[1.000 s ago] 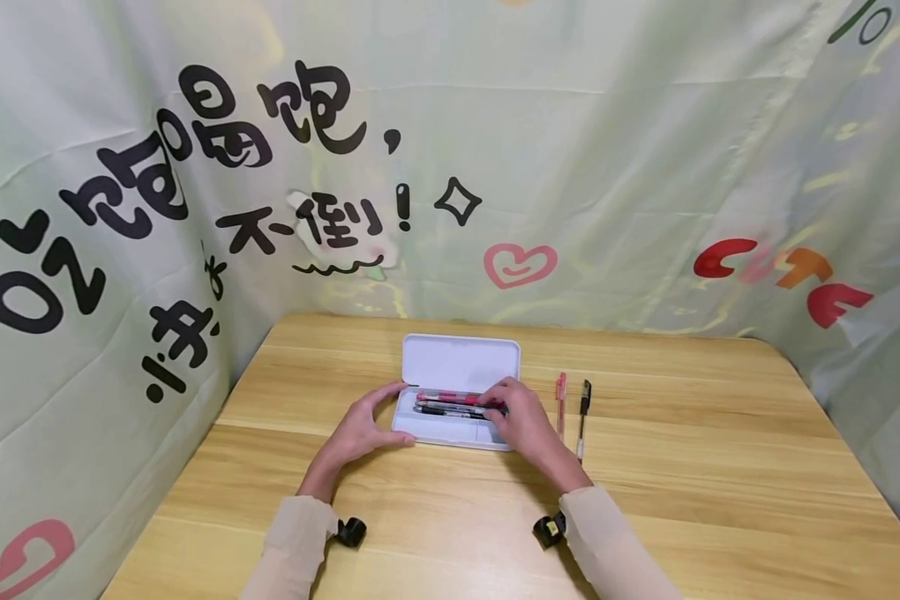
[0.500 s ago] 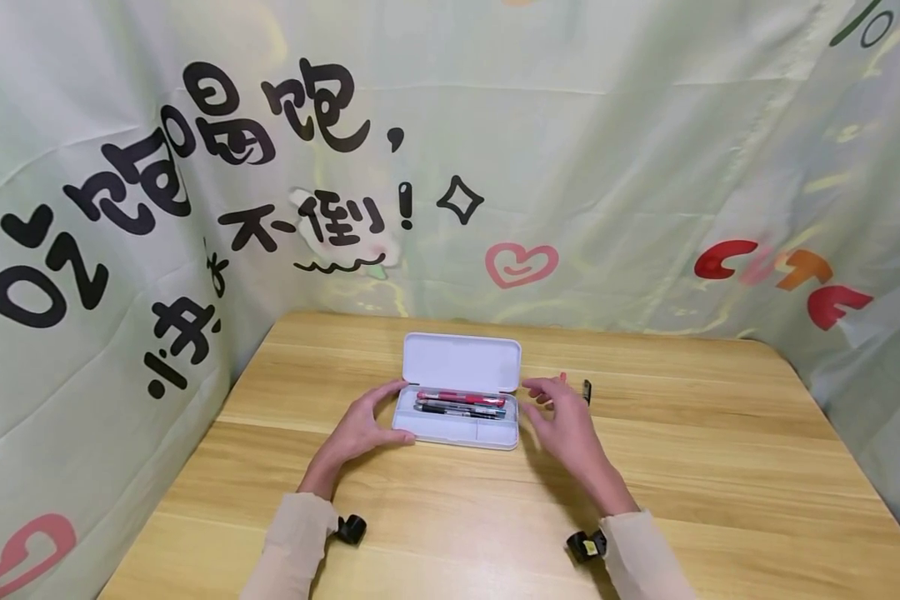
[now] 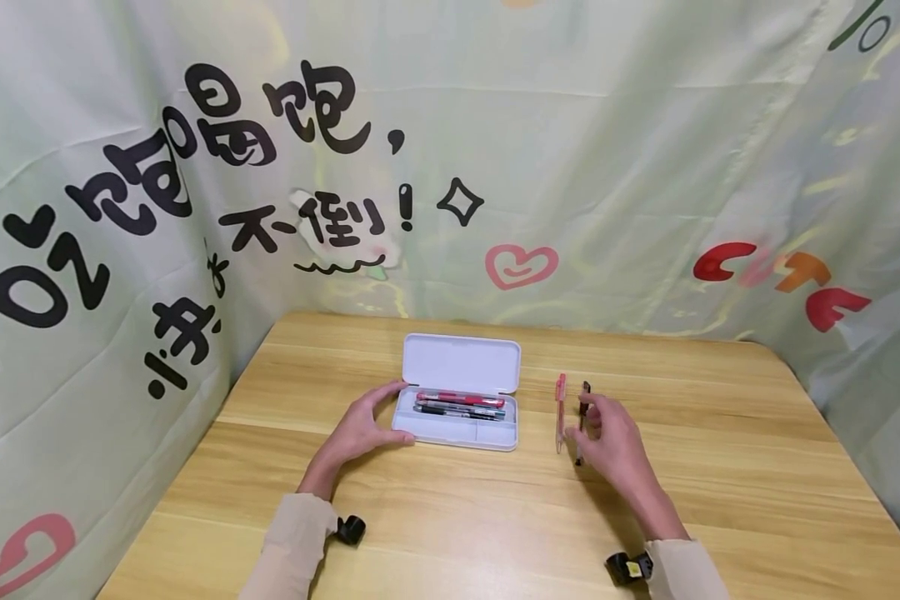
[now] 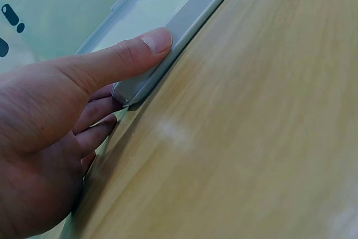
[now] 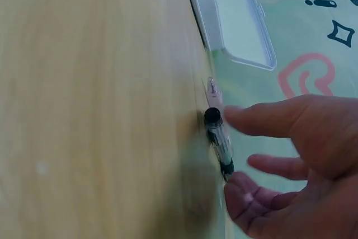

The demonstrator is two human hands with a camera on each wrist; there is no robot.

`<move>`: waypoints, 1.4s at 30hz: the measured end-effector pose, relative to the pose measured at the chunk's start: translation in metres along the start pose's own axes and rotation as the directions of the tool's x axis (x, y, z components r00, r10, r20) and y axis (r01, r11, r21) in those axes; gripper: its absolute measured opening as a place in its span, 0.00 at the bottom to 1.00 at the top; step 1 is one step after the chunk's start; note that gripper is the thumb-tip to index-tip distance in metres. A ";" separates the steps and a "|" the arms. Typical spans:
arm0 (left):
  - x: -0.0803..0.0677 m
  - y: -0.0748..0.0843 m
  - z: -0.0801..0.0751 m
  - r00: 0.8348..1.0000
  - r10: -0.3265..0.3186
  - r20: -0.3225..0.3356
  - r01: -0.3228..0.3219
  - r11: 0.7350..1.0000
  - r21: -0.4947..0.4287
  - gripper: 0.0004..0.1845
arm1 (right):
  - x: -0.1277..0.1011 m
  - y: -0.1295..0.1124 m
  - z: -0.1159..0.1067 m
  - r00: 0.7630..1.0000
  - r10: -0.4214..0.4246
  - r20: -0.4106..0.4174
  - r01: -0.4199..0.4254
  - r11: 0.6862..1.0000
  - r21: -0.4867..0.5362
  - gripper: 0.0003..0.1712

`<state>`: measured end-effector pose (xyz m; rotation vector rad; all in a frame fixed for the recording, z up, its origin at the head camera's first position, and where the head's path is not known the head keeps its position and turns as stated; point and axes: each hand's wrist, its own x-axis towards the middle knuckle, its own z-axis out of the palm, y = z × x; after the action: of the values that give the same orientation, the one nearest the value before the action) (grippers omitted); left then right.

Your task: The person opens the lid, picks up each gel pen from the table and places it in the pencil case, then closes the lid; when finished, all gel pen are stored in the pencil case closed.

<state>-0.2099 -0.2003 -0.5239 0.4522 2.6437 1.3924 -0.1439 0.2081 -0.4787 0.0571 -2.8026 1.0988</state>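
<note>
Head view: the left hand (image 3: 360, 429) braces the open pencil case's (image 3: 457, 392) left end, steadying it; pens inside lie crosswise. The right hand (image 3: 611, 442) reaches the black pen (image 3: 582, 408), which lies beside the pink pen (image 3: 560, 400), long axes running away from the person.

Left wrist: thumb (image 4: 120, 60) pressed on the case rim.

Right wrist: fingers (image 5: 263, 118) spread around the black pen, seemingly not yet pinching.

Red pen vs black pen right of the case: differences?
The red pen has a pinkish-red barrel; the black pen has a clear barrel with a black cap. The red pen lies nearer the pencil case and apart from the right hand; the black pen is at that hand's fingertips. Both lie flat on the table, roughly parallel.
</note>
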 end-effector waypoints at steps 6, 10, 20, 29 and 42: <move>-0.001 0.000 0.000 1.000 0.002 -0.003 -0.002 1.000 0.002 0.53 | 0.000 0.009 -0.004 0.993 0.085 0.086 -0.081 0.995 -0.054 0.32; -0.002 0.001 0.000 1.000 -0.002 0.001 0.002 1.000 0.002 0.53 | -0.002 0.015 -0.010 0.987 0.135 0.090 -0.130 0.990 -0.062 0.20; -0.001 0.002 0.000 1.000 0.005 0.001 -0.005 1.000 -0.005 0.53 | -0.002 0.011 -0.016 0.996 0.088 -0.013 -0.088 0.996 -0.016 0.11; -0.001 0.002 0.000 1.000 0.014 -0.005 -0.014 1.000 -0.004 0.53 | 0.001 -0.005 0.006 0.992 -0.047 -0.120 0.061 0.991 0.118 0.11; 0.000 0.003 0.000 1.000 0.016 -0.007 -0.016 1.000 0.006 0.52 | 0.014 -0.038 0.041 0.984 -0.155 -0.093 0.166 0.977 0.135 0.10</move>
<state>-0.2090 -0.1987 -0.5220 0.4707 2.6567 1.3936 -0.1591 0.1526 -0.4812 0.2427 -2.5916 1.2303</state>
